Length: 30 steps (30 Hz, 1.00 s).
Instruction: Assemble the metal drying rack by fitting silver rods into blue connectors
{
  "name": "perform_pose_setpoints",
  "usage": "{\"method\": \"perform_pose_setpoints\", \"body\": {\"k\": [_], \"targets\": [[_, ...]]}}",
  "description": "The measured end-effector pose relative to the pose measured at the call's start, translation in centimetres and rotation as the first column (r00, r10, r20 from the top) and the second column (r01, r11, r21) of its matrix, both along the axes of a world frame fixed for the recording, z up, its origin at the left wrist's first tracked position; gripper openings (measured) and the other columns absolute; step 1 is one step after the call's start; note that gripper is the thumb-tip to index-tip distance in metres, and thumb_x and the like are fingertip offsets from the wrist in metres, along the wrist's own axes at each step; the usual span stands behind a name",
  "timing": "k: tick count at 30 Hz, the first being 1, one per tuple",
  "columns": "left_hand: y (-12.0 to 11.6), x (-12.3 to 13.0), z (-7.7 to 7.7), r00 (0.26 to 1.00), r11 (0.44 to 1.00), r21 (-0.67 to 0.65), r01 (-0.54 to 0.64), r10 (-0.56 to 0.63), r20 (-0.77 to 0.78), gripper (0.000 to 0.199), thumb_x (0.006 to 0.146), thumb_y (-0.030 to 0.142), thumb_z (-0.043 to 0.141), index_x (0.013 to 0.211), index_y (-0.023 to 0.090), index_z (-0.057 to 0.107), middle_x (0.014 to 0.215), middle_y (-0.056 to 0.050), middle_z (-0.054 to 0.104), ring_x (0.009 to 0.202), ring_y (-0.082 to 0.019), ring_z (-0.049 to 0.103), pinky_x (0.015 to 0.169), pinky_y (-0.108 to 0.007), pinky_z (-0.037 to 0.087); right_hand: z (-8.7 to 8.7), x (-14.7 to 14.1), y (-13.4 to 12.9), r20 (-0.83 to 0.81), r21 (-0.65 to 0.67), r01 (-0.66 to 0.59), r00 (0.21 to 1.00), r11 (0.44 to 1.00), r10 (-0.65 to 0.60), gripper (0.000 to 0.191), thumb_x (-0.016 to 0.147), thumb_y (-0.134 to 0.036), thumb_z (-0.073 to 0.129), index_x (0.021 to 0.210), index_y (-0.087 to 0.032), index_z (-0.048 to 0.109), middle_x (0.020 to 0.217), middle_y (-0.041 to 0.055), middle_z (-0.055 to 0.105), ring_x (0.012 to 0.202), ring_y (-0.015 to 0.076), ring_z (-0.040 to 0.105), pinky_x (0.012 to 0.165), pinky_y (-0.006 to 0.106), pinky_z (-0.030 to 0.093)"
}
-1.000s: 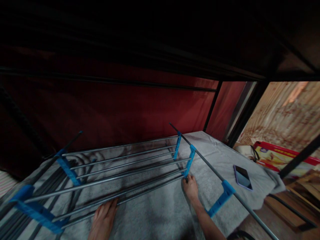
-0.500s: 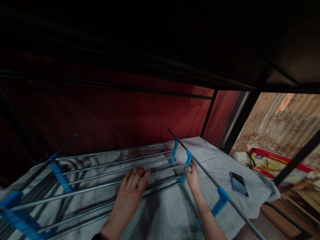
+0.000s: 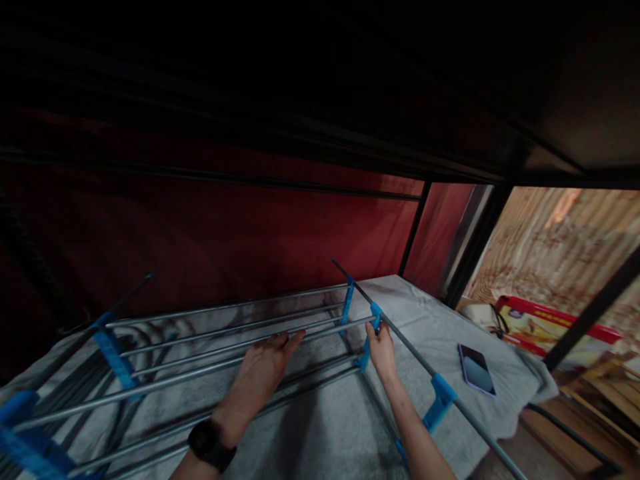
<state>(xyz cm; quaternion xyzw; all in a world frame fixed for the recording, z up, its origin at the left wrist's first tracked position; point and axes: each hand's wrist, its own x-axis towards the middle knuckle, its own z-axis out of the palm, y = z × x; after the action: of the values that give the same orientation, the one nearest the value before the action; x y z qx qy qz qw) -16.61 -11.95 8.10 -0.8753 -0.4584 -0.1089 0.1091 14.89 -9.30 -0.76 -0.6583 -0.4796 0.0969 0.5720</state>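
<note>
A rack frame of thin grey metal tubes joined by blue plastic connectors stands on a grey cloth (image 3: 320, 427). My left hand (image 3: 263, 367), with a black watch (image 3: 210, 443) on the wrist, is wrapped over one long metal tube (image 3: 195, 370) near the middle; one finger stretches along it. My right hand (image 3: 381, 350) grips a blue connector (image 3: 375, 312) at the right end of that tube, where a slanting side tube (image 3: 413, 350) passes through. Lower on the side tube sits another blue connector (image 3: 441, 400). The fingertips of my left hand are partly hidden.
To the right, a phone (image 3: 477, 369) lies on the cloth. Beyond are a red and yellow box (image 3: 550, 327) and a white object (image 3: 480, 316). Several loose tubes (image 3: 75, 387) lie at the left. Black bars (image 3: 415, 230) and a dark panel (image 3: 320, 80) surround the cloth.
My left hand has turned and closed over the tube, bringing its watch into view. The tube's right end is slightly higher against the connector. My right hand stays at the connector, its fingers shifted slightly.
</note>
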Motion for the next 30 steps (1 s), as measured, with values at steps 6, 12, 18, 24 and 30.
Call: {"method": "perform_pose_setpoints", "body": {"k": [6, 12, 18, 24, 30], "targets": [[-0.1, 0.2, 0.1, 1.0, 1.0, -0.009, -0.012, 0.012, -0.015, 0.076, 0.088, -0.005, 0.042, 0.155, 0.031, 0.049, 0.108, -0.008, 0.074, 0.089, -0.019, 0.073, 0.077, -0.029, 0.054, 0.7, -1.1, 0.2, -0.023, 0.056, 0.085, 0.996, 0.995, -0.084, 0.054, 0.091, -0.055, 0.043, 0.123, -0.016, 0.063, 0.125, 0.0171, 0.071, 0.12, 0.0308, 0.065, 0.107, 0.042, 0.047], [0.0, 0.3, 0.2, 1.0, 1.0, -0.023, -0.012, 0.013, 0.019, 0.077, 0.087, -0.005, 0.039, 0.155, 0.031, 0.049, 0.111, -0.008, 0.074, 0.091, -0.02, 0.073, 0.078, -0.03, 0.055, 1.4, -0.8, -0.1, -0.028, 0.066, 0.047, 0.999, 0.997, -0.045, 0.039, 0.09, -0.054, 0.046, 0.108, -0.022, 0.06, 0.097, 0.0063, 0.071, 0.092, 0.0248, 0.066, 0.091, 0.036, 0.051], [0.0, 0.4, 0.6, 0.999, 0.998, -0.053, -0.034, 0.034, 0.0, 0.077, 0.088, -0.005, 0.038, 0.154, 0.031, 0.05, 0.118, -0.01, 0.074, 0.093, -0.022, 0.075, 0.078, -0.031, 0.055, 2.1, -0.9, -0.4, -0.005, 0.065, 0.056, 0.998, 0.996, -0.056, 0.028, 0.091, -0.052, 0.046, 0.098, -0.026, 0.054, 0.078, -0.001, 0.06, 0.076, 0.0219, 0.061, 0.078, 0.033, 0.049], [0.2, 0.4, 0.4, 1.0, 0.998, -0.068, -0.007, 0.008, 0.018, 0.076, 0.088, -0.005, 0.04, 0.155, 0.03, 0.049, 0.117, -0.01, 0.075, 0.094, -0.019, 0.075, 0.078, -0.027, 0.054, 1.9, -1.1, -0.4, 0.019, 0.051, 0.11, 0.994, 0.993, -0.111, 0.039, 0.091, -0.056, 0.042, 0.105, -0.023, 0.06, 0.094, 0.0086, 0.071, 0.092, 0.0281, 0.067, 0.09, 0.038, 0.05], [-0.1, 0.6, 0.4, 1.0, 0.996, -0.086, -0.006, 0.005, -0.007, 0.078, 0.087, -0.006, 0.038, 0.156, 0.027, 0.046, 0.119, -0.011, 0.075, 0.101, -0.021, 0.074, 0.082, -0.031, 0.056, 1.5, -0.9, -0.1, 0.029, 0.052, 0.116, 0.993, 0.992, -0.117, 0.053, 0.09, -0.061, 0.04, 0.113, -0.02, 0.063, 0.109, 0.0145, 0.074, 0.108, 0.0324, 0.067, 0.1, 0.042, 0.049]]}}
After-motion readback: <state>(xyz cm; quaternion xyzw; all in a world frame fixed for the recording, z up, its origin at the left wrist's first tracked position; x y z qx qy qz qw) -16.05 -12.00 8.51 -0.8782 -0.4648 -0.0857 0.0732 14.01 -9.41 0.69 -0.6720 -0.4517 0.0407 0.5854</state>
